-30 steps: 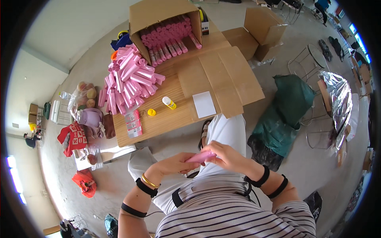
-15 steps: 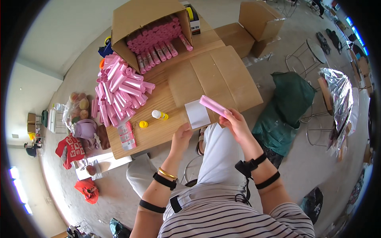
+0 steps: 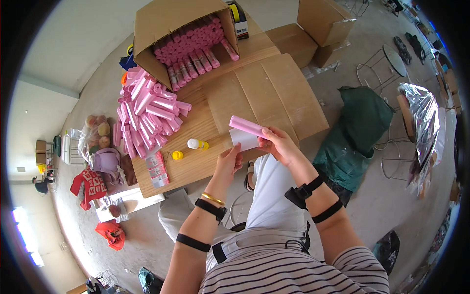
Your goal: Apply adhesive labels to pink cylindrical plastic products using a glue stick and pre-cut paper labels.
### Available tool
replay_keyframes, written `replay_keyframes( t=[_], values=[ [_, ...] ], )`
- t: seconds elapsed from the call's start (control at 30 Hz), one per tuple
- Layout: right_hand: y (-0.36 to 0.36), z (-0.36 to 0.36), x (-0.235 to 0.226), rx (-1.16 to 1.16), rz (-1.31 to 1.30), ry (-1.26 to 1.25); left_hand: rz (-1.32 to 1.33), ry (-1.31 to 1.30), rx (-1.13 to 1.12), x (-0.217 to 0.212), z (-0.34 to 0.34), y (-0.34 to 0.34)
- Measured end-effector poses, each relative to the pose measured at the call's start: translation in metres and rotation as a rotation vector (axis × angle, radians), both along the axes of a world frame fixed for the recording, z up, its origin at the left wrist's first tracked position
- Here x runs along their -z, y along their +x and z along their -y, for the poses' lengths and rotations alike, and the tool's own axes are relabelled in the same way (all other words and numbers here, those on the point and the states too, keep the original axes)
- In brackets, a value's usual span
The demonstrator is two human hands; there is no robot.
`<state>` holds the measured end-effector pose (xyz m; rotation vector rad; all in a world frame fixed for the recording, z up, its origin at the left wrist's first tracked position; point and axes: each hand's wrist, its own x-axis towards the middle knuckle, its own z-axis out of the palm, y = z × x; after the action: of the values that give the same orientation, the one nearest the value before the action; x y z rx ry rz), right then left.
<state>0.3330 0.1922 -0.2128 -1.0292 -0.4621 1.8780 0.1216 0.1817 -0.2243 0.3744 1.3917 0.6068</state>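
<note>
My right hand (image 3: 280,146) is closed around the near end of a shiny pink plastic roll (image 3: 246,125), which points away to the left. Under the roll is a small white paper sheet (image 3: 243,140), partly covered by it and by my fingers. My left hand (image 3: 229,164) has its fingertips closed on the sheet's near left corner. A glue stick (image 3: 198,143) with a white and yellow body lies on the wooden table (image 3: 196,166), left of the sheet. Beside it is its yellow cap (image 3: 177,155). Several printed labels (image 3: 157,169) lie near the table's front left corner.
A heap of pink rolls (image 3: 147,108) covers the table's left side. Behind it, an open carton (image 3: 171,22) holds many labelled pink rolls. Flattened cardboard (image 3: 274,93) spreads over the right side. A green sack (image 3: 360,117) and stools stand on the floor at right.
My right hand has brought the pink roll left and over the white sheet. My left hand has moved slightly away from me, its fingertips now on the sheet's corner.
</note>
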Motion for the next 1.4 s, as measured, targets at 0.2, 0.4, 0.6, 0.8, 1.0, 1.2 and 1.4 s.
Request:
replay_keyframes(
  t=[0.2, 0.4, 0.6, 0.8, 1.0, 1.2, 1.4],
  values=[
    [0.01, -0.002, 0.007, 0.175, 0.098, 0.003, 0.122, 0.237, -0.181, 0.0, 0.003, 0.021],
    [0.005, -0.002, 0.008, 0.276, 0.066, -0.028, 0.188, 0.351, -0.201, -0.004, 0.013, 0.02],
    [0.004, 0.017, -0.041, 0.129, 0.016, 0.157, 0.184, 0.491, -0.216, -0.03, 0.029, 0.016],
    [-0.016, 0.06, -0.11, -0.148, 0.22, 0.363, 0.333, 0.591, -0.251, -0.105, 0.063, 0.012],
    [-0.03, 0.086, -0.148, -0.088, 0.195, 0.497, 0.467, 0.761, -0.124, -0.17, 0.1, -0.006],
    [-0.043, 0.112, -0.186, -0.165, 0.179, 0.539, 0.612, 0.766, -0.061, -0.204, 0.142, -0.033],
    [-0.068, 0.141, -0.214, -0.249, 0.217, 0.601, 0.426, 0.918, -0.104, -0.201, 0.169, -0.051]
  ],
)
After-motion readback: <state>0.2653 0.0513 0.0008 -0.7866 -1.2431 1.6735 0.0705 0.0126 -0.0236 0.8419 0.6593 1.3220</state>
